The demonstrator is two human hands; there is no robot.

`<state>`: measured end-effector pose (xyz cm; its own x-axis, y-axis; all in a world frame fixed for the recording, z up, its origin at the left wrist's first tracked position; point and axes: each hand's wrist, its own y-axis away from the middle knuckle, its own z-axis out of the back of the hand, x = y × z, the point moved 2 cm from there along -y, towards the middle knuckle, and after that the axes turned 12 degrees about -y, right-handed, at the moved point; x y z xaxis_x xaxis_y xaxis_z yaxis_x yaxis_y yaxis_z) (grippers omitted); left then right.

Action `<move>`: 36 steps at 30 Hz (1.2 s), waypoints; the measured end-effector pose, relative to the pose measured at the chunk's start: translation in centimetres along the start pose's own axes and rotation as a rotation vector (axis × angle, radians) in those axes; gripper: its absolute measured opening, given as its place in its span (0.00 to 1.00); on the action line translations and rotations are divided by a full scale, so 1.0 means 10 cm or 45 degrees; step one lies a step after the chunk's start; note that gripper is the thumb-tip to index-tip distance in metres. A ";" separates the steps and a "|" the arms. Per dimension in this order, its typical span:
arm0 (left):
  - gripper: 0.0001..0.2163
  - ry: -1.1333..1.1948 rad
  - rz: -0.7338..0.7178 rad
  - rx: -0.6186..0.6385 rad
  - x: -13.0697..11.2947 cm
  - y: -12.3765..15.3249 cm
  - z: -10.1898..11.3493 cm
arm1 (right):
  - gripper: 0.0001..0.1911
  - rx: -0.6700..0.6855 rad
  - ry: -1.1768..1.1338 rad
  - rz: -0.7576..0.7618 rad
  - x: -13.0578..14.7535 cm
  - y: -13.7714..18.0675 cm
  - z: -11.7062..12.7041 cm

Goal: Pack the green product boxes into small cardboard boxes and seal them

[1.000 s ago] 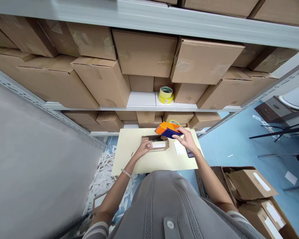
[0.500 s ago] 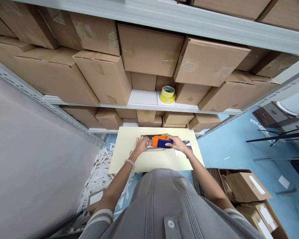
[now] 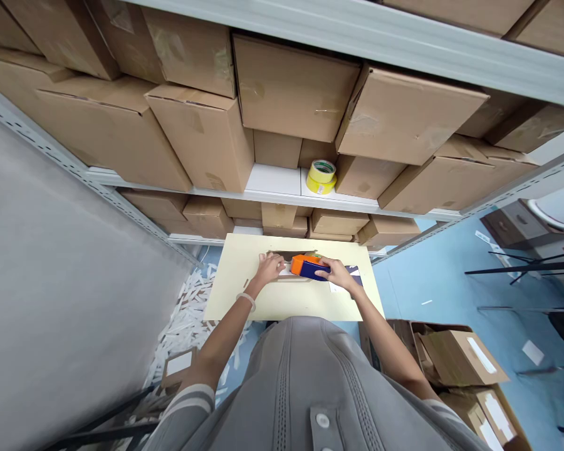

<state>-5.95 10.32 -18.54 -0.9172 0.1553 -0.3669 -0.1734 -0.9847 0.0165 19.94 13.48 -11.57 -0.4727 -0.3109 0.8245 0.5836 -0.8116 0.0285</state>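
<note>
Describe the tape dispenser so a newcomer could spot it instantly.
In front of the tall shelves is a pale yellow tabletop with a cardboard box on it. At that box, the right hand holds the tape dispenser. Its orange and dark blue body stands out from the brown box.

The tape dispenser (image 3: 313, 270) has come lower — over the box (image 3: 292, 279).

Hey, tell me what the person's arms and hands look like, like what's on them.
Grey sleeves with white stripes end near the elbows, leaving the forearms uncovered. A pale bracelet circles the left wrist. The left hand and right hand are ungloved.
</note>
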 end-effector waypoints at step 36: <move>0.07 0.111 0.187 0.156 0.06 -0.15 -0.02 | 0.18 -0.120 0.124 0.090 0.10 0.22 0.18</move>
<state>-6.16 11.88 -18.96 -0.9022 -0.0019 -0.4312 -0.0871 -0.9786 0.1865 21.93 12.29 -9.70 -0.4975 -0.4117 0.7635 0.5549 -0.8276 -0.0846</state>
